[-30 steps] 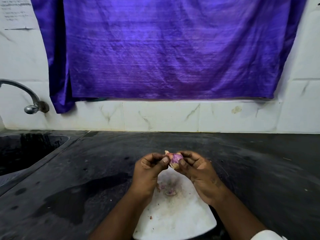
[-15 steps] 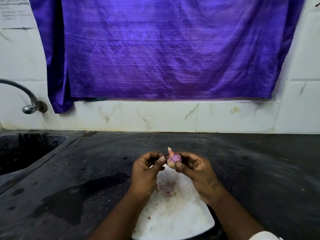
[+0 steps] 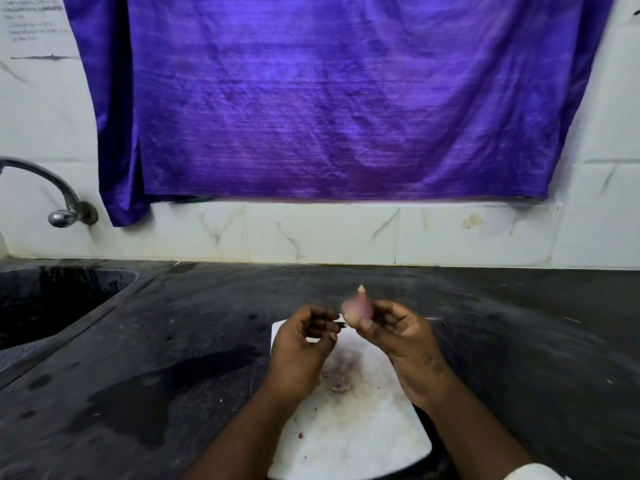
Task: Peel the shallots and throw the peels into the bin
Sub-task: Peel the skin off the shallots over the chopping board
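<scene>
A small pinkish-purple shallot (image 3: pixel 356 309) with a pale pointed tip is pinched between the thumb and fingertips of my right hand (image 3: pixel 403 336), held above the far end of a white cutting board (image 3: pixel 349 441). My left hand (image 3: pixel 303 344) sits just left of the shallot with its fingers curled inward, no longer touching it; whether a bit of peel sits in those fingers cannot be told. A few purple peel scraps (image 3: pixel 337 384) lie on the board below the hands. No bin is in view.
The board lies on a dark stone counter (image 3: pixel 156 358) with a wet patch to its left. A sink (image 3: pixel 45 299) with a metal tap (image 3: pixel 60 202) is at the far left. A purple cloth (image 3: pixel 329 98) hangs on the tiled wall behind.
My left hand has let go of the shallot and drawn slightly away to the left. The right hand has lifted and turned the shallot, tip upward.
</scene>
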